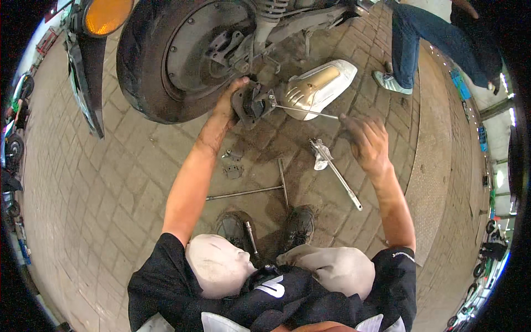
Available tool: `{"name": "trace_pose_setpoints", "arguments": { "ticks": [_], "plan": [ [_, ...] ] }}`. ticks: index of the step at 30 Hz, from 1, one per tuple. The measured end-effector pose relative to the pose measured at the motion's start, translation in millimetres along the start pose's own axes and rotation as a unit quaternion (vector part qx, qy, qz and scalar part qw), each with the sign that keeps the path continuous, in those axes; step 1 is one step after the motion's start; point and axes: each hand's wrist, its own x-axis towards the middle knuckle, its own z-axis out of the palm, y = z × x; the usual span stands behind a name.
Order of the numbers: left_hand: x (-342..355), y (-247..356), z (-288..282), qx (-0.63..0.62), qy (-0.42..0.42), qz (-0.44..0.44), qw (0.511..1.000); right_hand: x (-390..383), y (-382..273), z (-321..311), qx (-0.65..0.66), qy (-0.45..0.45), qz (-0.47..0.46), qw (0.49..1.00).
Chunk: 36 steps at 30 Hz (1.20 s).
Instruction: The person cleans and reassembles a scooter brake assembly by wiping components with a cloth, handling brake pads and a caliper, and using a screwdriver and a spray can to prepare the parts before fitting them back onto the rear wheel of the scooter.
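A dark, greasy brake caliper (251, 108) is held up beside the wheel (191, 50) in my left hand (225, 105), whose fingers are wrapped round its left side. My right hand (368, 141) grips the outer end of a thin metal wrench (307, 110). The wrench's far end meets the right side of the caliper; the exact contact is too small to make out. Below the caliper, small dark parts that look like brake pads (233, 171) lie on the paving. A long-handled ratchet wrench (344, 183) rests on the ground below my right hand.
A gold-and-white cover (321, 88) lies beyond the wrench. A T-handle wrench (282, 185) lies before my shoes, with a metal socket bar (251, 238) between them. Another person's leg (406, 50) stands at the upper right. An orange lamp (108, 15) sits at the upper left.
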Motion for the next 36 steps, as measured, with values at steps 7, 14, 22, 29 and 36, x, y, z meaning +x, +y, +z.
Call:
{"name": "trace_pose_setpoints", "arguments": {
  "ticks": [7, 14, 22, 29, 36],
  "plan": [
    [3.8, 2.0, -3.0, -0.01, 0.016, -0.006, 1.0, 20.7, 5.3, 2.0, 0.093, -0.061, 0.008, 0.994],
    [55.1, -6.2, -41.3, -0.184, -0.054, -0.062, 0.979, 7.4, 20.4, -25.1, -0.037, -0.137, -0.087, 0.986],
    [44.2, -25.4, -56.3, -0.108, -0.078, -0.083, 0.987, 28.6, 13.6, -12.0, -0.029, -0.064, -0.163, 0.984],
    [65.5, -46.6, -74.8, -0.208, -0.239, -0.004, 0.948, 33.2, -32.5, 18.5, 0.431, 0.137, 0.448, 0.771],
    [67.6, -58.8, -53.4, -0.062, -0.1, 0.018, 0.993, 4.0, -44.3, 61.8, 0.546, 0.292, 0.458, 0.638]
  ]
}}
